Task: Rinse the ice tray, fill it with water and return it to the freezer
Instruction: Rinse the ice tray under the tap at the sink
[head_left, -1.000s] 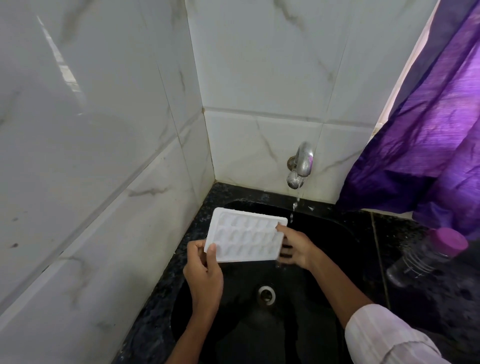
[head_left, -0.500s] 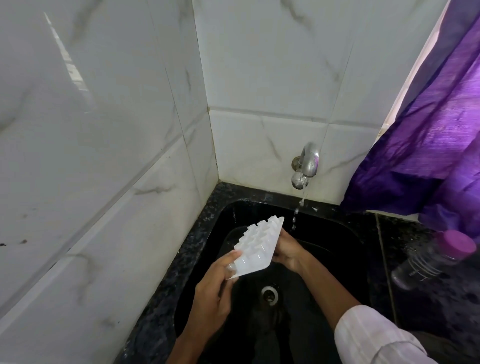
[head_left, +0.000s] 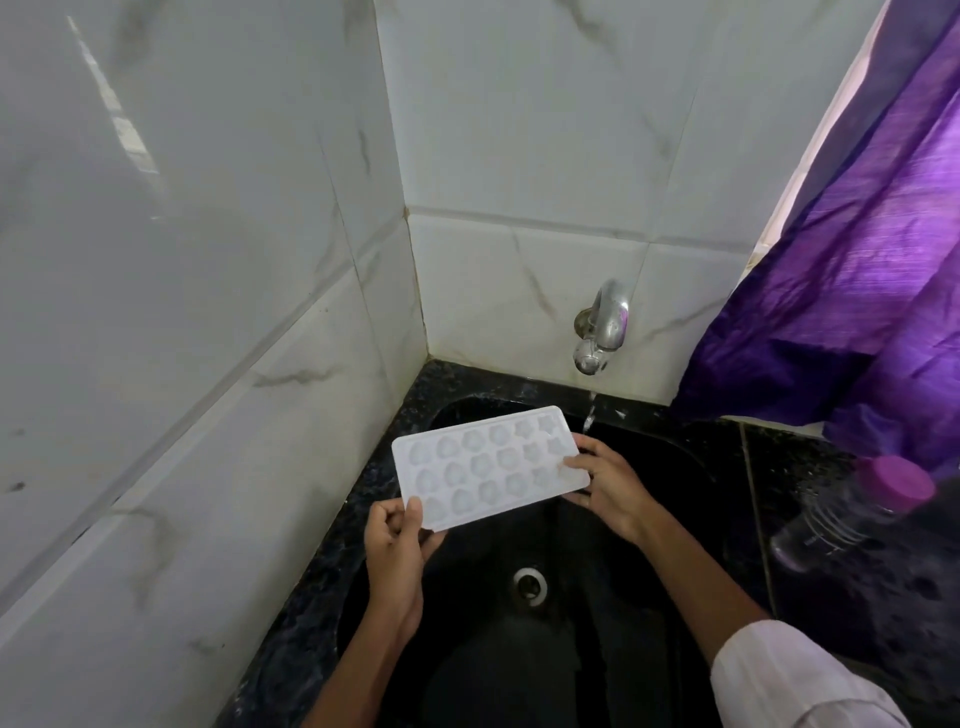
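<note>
The white ice tray (head_left: 488, 467) is held cups-up over the black sink (head_left: 649, 545). The left hand (head_left: 397, 540) pinches its corner at 7 o'clock, thumb on top. The right hand (head_left: 608, 486) grips the short end at 3 o'clock, fingers curled round the rim. The tap (head_left: 602, 325), at the tray's 1 o'clock, runs a thin stream (head_left: 589, 415) just beside the far right corner. A pink-capped bottle (head_left: 857, 514) lies on the dark surface (head_left: 831, 623) at 3 o'clock.

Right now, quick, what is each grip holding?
Left grip: holds the near left corner of the white plastic ice tray.
Right grip: holds the same tray's right end.
</note>
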